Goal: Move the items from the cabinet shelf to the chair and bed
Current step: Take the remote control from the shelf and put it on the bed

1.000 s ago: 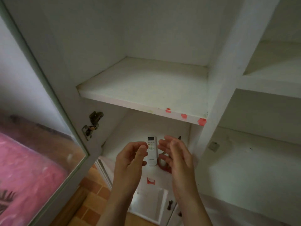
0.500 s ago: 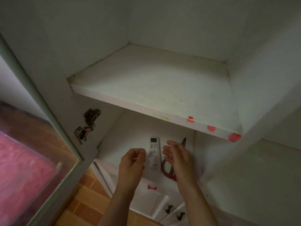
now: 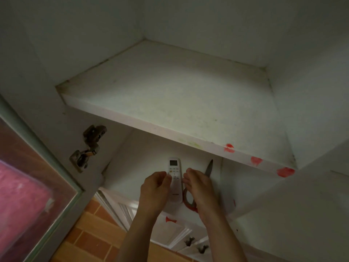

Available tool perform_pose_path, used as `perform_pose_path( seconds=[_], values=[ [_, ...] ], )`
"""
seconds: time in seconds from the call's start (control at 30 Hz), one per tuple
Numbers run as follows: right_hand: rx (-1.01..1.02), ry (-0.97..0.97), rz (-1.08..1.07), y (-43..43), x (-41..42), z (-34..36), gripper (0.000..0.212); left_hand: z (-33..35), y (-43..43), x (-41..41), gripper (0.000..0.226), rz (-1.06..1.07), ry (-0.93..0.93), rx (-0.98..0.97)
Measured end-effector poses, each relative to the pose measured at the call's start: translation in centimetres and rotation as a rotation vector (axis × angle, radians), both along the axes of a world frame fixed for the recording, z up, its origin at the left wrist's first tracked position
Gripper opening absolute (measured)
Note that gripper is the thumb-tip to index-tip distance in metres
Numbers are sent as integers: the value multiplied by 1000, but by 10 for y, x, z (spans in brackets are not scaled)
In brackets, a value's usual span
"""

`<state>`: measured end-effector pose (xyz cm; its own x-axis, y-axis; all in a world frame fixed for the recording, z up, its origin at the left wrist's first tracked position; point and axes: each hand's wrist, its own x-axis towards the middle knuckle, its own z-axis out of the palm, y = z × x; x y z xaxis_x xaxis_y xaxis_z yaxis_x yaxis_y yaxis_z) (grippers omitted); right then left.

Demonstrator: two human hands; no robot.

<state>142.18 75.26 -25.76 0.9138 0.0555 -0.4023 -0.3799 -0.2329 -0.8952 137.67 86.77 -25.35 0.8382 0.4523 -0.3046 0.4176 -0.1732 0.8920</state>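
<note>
A white remote control (image 3: pixel 174 178) lies on the lower cabinet shelf (image 3: pixel 132 167), its small screen at the far end. Just right of it lie scissors (image 3: pixel 209 168) with red handles, the blade pointing to the back. My left hand (image 3: pixel 154 188) hovers at the remote's left edge with loosely curled fingers; the fingertips are at the remote's side, and I cannot tell if they touch it. On the other side, my right hand (image 3: pixel 198 188) is over the scissors and hides their middle. Neither hand grips anything.
The upper shelf (image 3: pixel 179 103) is bare, with red marks on its front edge. The open glass door (image 3: pixel 37 186) stands at the left on a metal hinge (image 3: pixel 87 148); pink fabric shows through it. Below are white cabinet doors with knobs (image 3: pixel 196 244) and an orange tiled floor (image 3: pixel 90 233).
Both hands have reached further into the lower shelf, down beside the remote. My view has moved closer to the cabinet and to the right.
</note>
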Motion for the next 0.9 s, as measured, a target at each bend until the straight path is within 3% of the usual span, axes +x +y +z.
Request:
perform_pose_path(
  seconds=[0.1, 0.2, 0.37, 0.47, 0.7, 0.9],
  values=[
    [-32, -18, 72, 7, 3, 0, 34, -1, 1, 3, 24, -35, 24, 58],
    [-23, -9, 67, 9, 6, -1, 28, -2, 2, 5, 21, -35, 33, 61],
    [29, -8, 39, 9, 7, 1, 23, -5, 3, 4, 18, 61, 13, -30],
    [70, -15, 32, 12, 6, 4, 18, -2, 4, 4, 27, 123, 6, -99],
    [112, -47, 26, 13, 4, 19, 34, 3, 15, 1, 32, 145, -71, -260],
    [220, -79, 50, 10, 2, 28, 44, 23, 12, -14, 35, 184, -165, -267]
  ],
)
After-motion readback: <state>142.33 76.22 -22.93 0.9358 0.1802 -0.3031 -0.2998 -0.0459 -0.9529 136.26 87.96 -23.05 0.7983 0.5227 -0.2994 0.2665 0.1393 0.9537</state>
